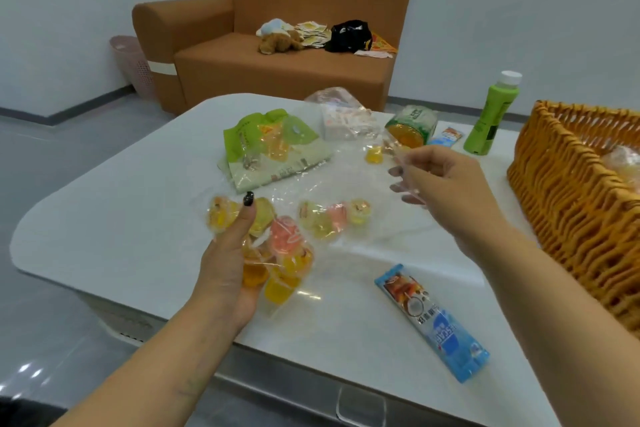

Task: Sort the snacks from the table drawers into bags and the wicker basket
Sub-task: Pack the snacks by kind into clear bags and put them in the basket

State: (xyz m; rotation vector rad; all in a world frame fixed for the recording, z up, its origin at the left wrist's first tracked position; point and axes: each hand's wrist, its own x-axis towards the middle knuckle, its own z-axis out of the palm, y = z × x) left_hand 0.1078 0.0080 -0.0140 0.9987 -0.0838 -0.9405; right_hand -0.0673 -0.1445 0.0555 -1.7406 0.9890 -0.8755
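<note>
A clear plastic bag (311,191) lies spread over the middle of the white desk (104,218), and small jelly cups show through it. The left hand (232,263) holds a bunch of these jelly cups (277,260), yellow, orange and pink, its grip curled round them from below with the thumb laid across the top. A few more loose cups (332,218) lie just beside that bunch, inside or under the clear film; which one cannot be told. The right hand (446,180) is raised above the desk, its grip pinching a fold of the clear film between thumb and fingers, with the other fingers loosely spread. One yellow cup (374,154) sits near that hand.

Behind the bag lies a green and white snack pouch (270,152), partly under the film, with orange and green packets on top of it. Further back stands another clear bag (343,118) holding pale wrapped sweets, and to its right a green pack (412,125) lying on its side. A blue sachet (446,137) lies beside it, and a green bottle (491,118) with a white cap stands upright near the far edge.

A long blue stick packet (436,322) lies on the near part of the desk. At the right edge sits the wicker basket (571,198), with something pale in clear wrap inside it.

Beyond the desk is a brown sofa (277,59) carrying a soft toy (280,38), packets and a black bag (348,36).
</note>
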